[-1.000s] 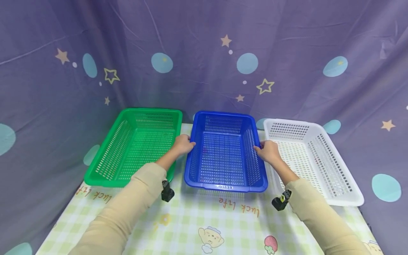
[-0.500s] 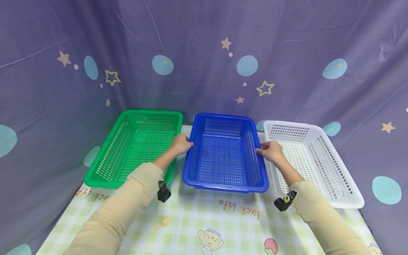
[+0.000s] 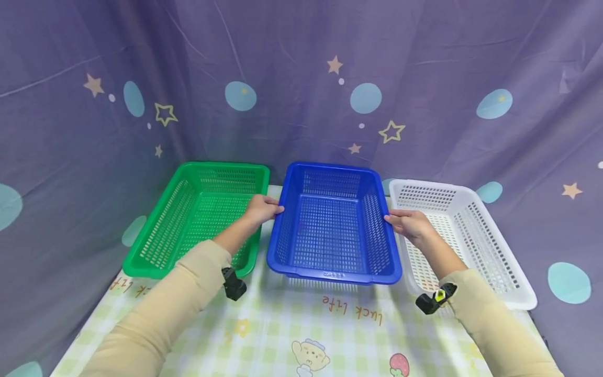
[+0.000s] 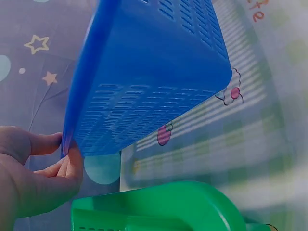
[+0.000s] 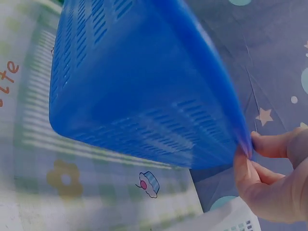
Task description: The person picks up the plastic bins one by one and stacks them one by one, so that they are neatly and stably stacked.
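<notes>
A blue plastic basket with slotted walls is held in the middle by both hands. My left hand pinches its left rim between thumb and fingers. On the opposite side my right hand pinches the right rim. Seen from the left wrist, the basket hangs over the tablecloth, and striped light and shadow fall beneath it. The right wrist view shows the thumb and fingers of the right hand on either side of the rim of the raised basket.
A green basket stands to the left, partly behind the left forearm. To the right is a white basket, overlapped by the right arm. A checked tablecloth covers the table, and a purple patterned curtain hangs behind.
The blue basket looks slightly larger and its far rim higher in the head view. Both hands have shifted a little outward with its rims. The green and white baskets stay in place.
</notes>
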A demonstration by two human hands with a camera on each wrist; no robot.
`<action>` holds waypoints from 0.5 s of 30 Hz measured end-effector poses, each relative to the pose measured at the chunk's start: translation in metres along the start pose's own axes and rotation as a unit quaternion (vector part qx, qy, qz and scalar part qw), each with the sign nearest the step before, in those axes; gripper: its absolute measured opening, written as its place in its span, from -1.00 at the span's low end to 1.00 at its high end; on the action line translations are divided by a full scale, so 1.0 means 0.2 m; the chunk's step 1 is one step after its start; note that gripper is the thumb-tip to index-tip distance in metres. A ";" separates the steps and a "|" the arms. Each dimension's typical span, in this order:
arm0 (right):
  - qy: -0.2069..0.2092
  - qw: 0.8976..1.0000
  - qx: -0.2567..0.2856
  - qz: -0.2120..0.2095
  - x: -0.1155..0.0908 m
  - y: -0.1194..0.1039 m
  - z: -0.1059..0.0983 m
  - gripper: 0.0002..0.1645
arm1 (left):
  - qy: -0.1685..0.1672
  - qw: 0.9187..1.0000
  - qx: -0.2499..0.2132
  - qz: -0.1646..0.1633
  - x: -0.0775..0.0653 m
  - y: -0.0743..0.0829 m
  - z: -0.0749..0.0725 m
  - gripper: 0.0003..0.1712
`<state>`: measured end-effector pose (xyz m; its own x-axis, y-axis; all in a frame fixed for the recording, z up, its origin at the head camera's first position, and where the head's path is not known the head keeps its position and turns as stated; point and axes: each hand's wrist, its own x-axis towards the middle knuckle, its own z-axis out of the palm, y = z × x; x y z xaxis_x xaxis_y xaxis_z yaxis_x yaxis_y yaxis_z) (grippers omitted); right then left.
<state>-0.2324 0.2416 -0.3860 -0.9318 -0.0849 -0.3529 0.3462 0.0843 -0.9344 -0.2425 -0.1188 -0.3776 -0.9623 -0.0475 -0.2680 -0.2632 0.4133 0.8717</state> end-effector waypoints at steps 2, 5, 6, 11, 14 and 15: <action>-0.013 0.999 0.032 0.004 0.00 0.01 -0.02 -0.22 | -0.004 1.000 -0.026 -0.014 0.00 0.01 0.00 -0.55; -0.030 0.998 0.059 0.010 -0.01 0.01 -0.05 -0.21 | -0.014 0.998 -0.047 -0.032 -0.01 0.02 -0.01 -0.55; -0.036 0.997 0.067 0.012 -0.01 0.01 -0.06 -0.21 | -0.018 0.998 -0.055 -0.037 -0.01 0.02 -0.01 -0.55; -0.068 0.994 0.084 0.013 -0.04 -0.02 -0.11 -0.65 | -0.036 0.995 -0.085 -0.048 -0.01 0.03 -0.02 -0.53; -0.083 0.992 0.090 0.012 -0.07 -0.04 -0.13 -0.68 | -0.046 0.992 -0.101 -0.052 -0.02 0.04 -0.02 -0.51; -0.087 0.992 0.090 0.012 -0.07 -0.05 -0.14 -0.65 | -0.050 0.992 -0.106 -0.054 -0.02 0.05 -0.03 -0.51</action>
<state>-0.2252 0.2695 -0.3695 -0.8953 -0.2565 -0.3642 0.3969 -0.0880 -0.9136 -0.2413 -0.1193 -0.3659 -0.9186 0.0147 -0.3949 -0.3834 0.2090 0.8996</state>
